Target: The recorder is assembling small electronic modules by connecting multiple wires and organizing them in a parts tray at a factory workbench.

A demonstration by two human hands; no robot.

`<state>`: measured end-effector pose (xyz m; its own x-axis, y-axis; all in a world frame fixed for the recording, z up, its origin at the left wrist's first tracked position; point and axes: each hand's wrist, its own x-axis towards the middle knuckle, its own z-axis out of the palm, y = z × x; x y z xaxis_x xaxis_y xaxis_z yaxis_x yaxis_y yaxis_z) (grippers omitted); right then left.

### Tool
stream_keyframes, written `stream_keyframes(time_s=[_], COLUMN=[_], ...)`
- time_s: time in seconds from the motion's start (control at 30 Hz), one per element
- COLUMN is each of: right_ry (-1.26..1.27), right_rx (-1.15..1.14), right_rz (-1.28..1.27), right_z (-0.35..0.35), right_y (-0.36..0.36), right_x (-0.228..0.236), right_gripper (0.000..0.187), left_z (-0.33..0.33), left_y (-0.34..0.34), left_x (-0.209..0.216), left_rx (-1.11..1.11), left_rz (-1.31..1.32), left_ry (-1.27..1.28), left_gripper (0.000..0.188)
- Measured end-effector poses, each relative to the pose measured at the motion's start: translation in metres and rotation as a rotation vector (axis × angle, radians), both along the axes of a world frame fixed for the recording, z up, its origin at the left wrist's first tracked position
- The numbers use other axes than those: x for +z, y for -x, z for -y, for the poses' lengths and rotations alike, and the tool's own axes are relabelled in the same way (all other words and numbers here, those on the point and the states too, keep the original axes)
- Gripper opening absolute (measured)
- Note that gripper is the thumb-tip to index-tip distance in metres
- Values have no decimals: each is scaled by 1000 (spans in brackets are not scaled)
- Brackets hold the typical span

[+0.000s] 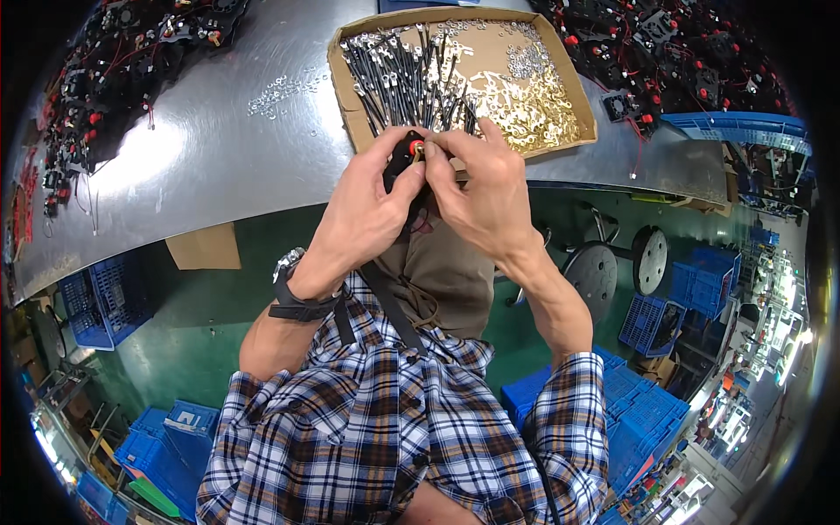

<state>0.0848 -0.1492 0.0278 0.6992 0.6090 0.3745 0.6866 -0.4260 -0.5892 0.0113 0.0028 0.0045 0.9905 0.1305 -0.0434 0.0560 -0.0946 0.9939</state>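
Note:
My left hand (367, 206) is closed around a black plastic part (401, 164) with a round red terminal (416, 146) on its top. A small brass-coloured lug (419, 153) shows at the red terminal, between my two thumbs. Thumb and fingertips of my right hand (484, 192) pinch at this lug from the right; the exact contact is partly covered by the fingers. Both hands meet just over the near edge of the metal table (210, 131), in front of a shallow cardboard tray (490, 44). Short black cables (385, 79) with metal ends fill its left side.
Brass-coloured lugs (534, 109) and silver washers (529, 61) lie in the tray's right part. More washers (284, 94) are scattered on the table. Black assemblies with red parts (114, 70) pile up at far left and far right (647, 52). A round-seated stool (591, 276) stands below.

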Motion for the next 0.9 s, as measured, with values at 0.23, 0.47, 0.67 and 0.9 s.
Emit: stream_keyframes(time_s=[0.23,0.47,0.67,0.9], right_ry=[-48,-74,12,96], right_rx=[-15,-101,-55,27], right_rz=[-373,-236,6,240], right_z=[1,-2,-4,0], right_y=[-9,0,6,4], right_x=[4,-6,-1,0], right_gripper=[21,19,10,23], left_z=[4,2,3,0], left_y=[1,1,-1,-2], left_x=[11,7,-7,-4], left_rx=[-9,-13,54,22], left_rz=[-130,-40,82,5], left_ry=[310,164,0,6], left_gripper=[27,27,30,33])
